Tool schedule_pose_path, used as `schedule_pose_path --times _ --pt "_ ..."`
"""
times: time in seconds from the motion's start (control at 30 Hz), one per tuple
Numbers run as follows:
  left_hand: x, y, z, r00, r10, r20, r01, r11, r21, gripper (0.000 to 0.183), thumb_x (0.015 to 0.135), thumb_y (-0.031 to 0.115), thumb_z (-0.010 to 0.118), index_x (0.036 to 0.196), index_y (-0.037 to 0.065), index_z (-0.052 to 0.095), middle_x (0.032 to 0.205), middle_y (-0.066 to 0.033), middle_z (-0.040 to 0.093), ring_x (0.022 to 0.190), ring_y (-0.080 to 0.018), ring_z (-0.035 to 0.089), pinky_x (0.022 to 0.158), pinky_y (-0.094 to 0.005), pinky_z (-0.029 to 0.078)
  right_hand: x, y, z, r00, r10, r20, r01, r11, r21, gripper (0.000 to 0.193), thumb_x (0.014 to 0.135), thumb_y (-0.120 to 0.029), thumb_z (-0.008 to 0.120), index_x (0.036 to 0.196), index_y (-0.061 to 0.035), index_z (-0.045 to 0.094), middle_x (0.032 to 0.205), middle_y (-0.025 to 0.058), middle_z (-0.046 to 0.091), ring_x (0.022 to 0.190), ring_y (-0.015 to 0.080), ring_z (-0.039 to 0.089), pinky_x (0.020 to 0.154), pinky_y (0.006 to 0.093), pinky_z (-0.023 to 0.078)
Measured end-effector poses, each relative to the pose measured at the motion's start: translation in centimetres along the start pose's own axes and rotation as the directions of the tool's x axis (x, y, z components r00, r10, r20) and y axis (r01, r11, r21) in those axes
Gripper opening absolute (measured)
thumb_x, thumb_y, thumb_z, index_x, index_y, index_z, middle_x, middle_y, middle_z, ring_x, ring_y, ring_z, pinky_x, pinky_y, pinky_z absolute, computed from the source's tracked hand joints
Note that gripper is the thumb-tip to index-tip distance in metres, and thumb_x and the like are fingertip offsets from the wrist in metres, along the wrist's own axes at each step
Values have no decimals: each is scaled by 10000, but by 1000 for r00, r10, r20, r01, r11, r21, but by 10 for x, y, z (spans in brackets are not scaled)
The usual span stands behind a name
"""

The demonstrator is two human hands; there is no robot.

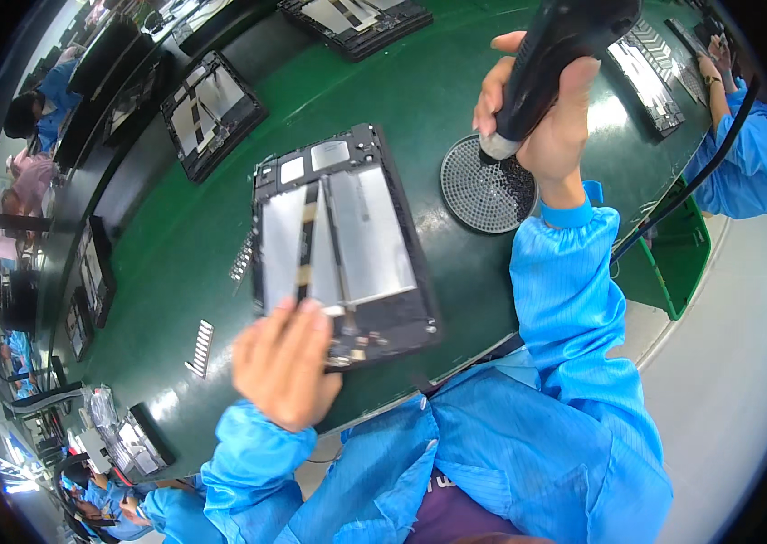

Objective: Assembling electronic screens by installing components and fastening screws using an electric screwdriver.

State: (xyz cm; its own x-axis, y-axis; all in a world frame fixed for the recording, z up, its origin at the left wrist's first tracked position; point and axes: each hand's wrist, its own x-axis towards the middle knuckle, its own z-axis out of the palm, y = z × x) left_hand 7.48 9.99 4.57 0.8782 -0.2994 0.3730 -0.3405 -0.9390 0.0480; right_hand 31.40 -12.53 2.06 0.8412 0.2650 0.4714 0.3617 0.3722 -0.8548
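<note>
While the green belt (456, 82) curves away to the far left with more opened devices riding on it, the near action sits dead centre. Starting at the left: two small strips of screws or clips (201, 348) lie on the mat just left of the work, one nearer, one farther, both within easy reach of the left hand (282, 363). That hand is flat and mostly open, fingers together and stretched forward, fingertips pressing on the near edge of the opened tablet (342, 245). It looks like a steadying press, pinning the back-off tablet so it won't slide on the smooth belt. The tablet lies face down, tilted slightly, its silver battery cells (365, 236) and a thin ribbon strip exposed, the circuit board at its far end.

Moving right: a round perforated screw tray (483, 195) sits just beside the tablet's far right corner, dark screws gathered along its right side. Over it comes the right hand (551, 118), closed tight around a black electric screwdriver (556, 54), held upright with the tip down and touching the tray, apparently where the screws lie thickest. Its cable (701, 172) trails off to the right. At the far right, another person's blue sleeve (746, 172) works a separate unit, well apart.
</note>
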Motion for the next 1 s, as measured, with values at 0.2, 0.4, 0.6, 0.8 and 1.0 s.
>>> schedule_pose_path --times 0.2,0.4,0.6,0.8,1.0 --pt "-29 49 65 1000 1 23 5 967 -255 444 599 255 780 929 6 618 1069 -157 618 1047 -362 560 924 -520 348 2 23 4 999 36 -24 -32 991 132 786 854 -693 223 1106 16 448 650 86 519 507 174 528 498 313 466" --pt "-7 -6 52 981 -169 -95 148 970 -194 236 766 162 687 965 54 620 1047 -153 589 1009 -294 555 852 -426 422 2 27 -7 1000 23 -21 -24 999 -41 766 864 -672 255 1109 22 465 643 87 518 514 159 538 497 296 471" --pt "-5 -76 49 687 -726 -14 725 687 -40 256 718 130 726 886 -17 600 937 -87 579 762 -247 540 666 -321 447 6 30 -11 998 53 -29 -54 998 -33 771 863 -672 260 1110 29 465 640 91 520 512 153 539 502 293 473" --pt "-7 -83 52 665 -706 245 746 612 -263 241 678 65 751 862 6 608 809 -37 572 654 -125 489 560 -253 413 5 32 -19 998 19 -59 -17 999 45 663 895 -592 361 1051 32 521 620 99 547 488 140 537 463 247 434" --pt "-16 -89 53 582 -723 374 770 340 -540 205 680 -31 731 853 -4 625 695 -16 589 621 -78 514 568 -206 433 5 32 -21 998 63 -26 -64 997 -49 779 861 -672 279 1101 44 471 653 91 534 518 152 544 487 280 461"
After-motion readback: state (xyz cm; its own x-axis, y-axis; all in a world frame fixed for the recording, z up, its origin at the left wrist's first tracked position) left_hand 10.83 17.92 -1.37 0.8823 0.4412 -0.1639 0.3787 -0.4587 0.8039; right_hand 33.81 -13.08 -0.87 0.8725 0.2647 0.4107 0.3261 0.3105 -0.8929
